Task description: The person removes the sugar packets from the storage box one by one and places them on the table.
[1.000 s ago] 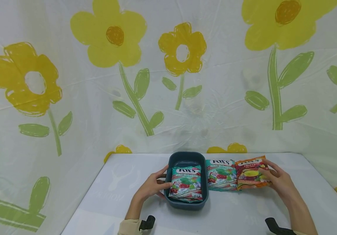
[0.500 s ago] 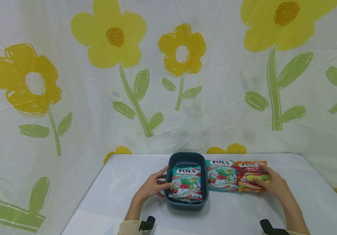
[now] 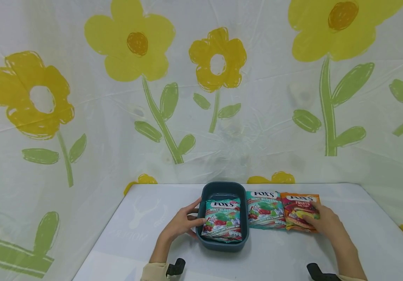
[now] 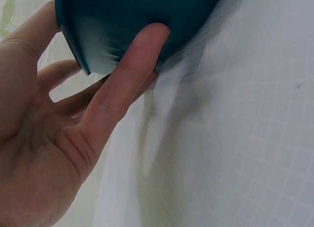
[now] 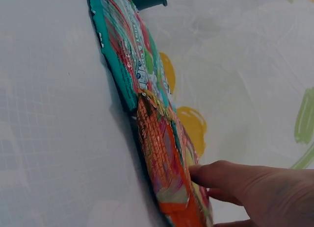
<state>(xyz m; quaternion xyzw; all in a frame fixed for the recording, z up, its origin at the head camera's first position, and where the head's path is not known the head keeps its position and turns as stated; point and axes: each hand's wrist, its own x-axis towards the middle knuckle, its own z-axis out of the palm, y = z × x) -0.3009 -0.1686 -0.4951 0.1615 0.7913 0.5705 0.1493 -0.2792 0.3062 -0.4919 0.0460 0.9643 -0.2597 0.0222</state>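
In the head view my left hand (image 3: 183,221) rests against the left side of a dark teal plastic bin (image 3: 222,246), its thumb and fingers spread and fairly straight. Its thumb (image 4: 122,85) lies along the bin wall in the left wrist view. Inside the bin is a green Fox's Mint Blossom candy bag (image 3: 221,219). My right hand (image 3: 329,221) rests with its fingertips on top of an orange Fox's Fruits candy bag (image 3: 294,210), which lies flat on the table. A second Mint Blossom bag (image 3: 265,209) lies between the bin and the orange bag, its edge meeting the orange one.
All of this sits on a white table (image 3: 275,261) whose back edge meets a white curtain (image 3: 268,97) printed with yellow flowers. Black camera mounts (image 3: 176,267) show at both wrists.
The right hand has lowered the orange candy bag from a tilted, gripped position to flat beside the green one, and its fingers have moved onto the bag's top. The left hand and bin have stayed put.
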